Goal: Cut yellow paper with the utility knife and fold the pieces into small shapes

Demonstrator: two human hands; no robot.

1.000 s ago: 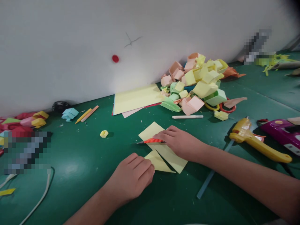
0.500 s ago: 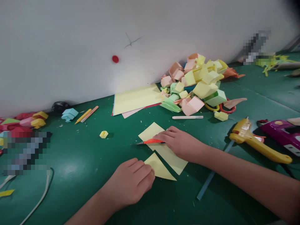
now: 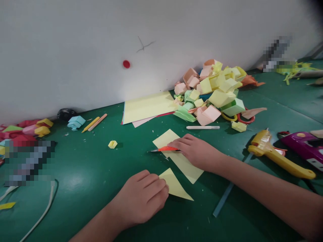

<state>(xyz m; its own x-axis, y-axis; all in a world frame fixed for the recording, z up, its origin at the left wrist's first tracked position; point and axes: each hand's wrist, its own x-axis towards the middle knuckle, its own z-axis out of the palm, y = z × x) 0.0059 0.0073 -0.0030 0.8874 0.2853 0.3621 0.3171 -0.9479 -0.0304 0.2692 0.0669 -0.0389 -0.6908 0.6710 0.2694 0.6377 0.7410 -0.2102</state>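
Note:
My right hand [image 3: 196, 151] lies closed on an orange craft knife [image 3: 165, 149] whose blade tip points left, pressed onto a yellow paper sheet [image 3: 180, 159] on the green mat [image 3: 83, 174]. My left hand [image 3: 142, 198] is curled, its fingertips pinching the edge of a cut-off yellow paper triangle [image 3: 175, 186] that lies just in front of the sheet, apart from it.
A heap of folded paper boxes [image 3: 212, 92] and flat coloured sheets [image 3: 147, 106] sit against the white wall. A white stick [image 3: 203, 127], yellow glue gun [image 3: 275, 154], purple tool [image 3: 302, 144], pencils [image 3: 94, 123], a small yellow paper piece [image 3: 112, 144] and a white cable [image 3: 37, 218] surround the hands.
My left hand has drawn the yellow triangle toward me, away from the larger sheet. The right hand and knife have stayed in place.

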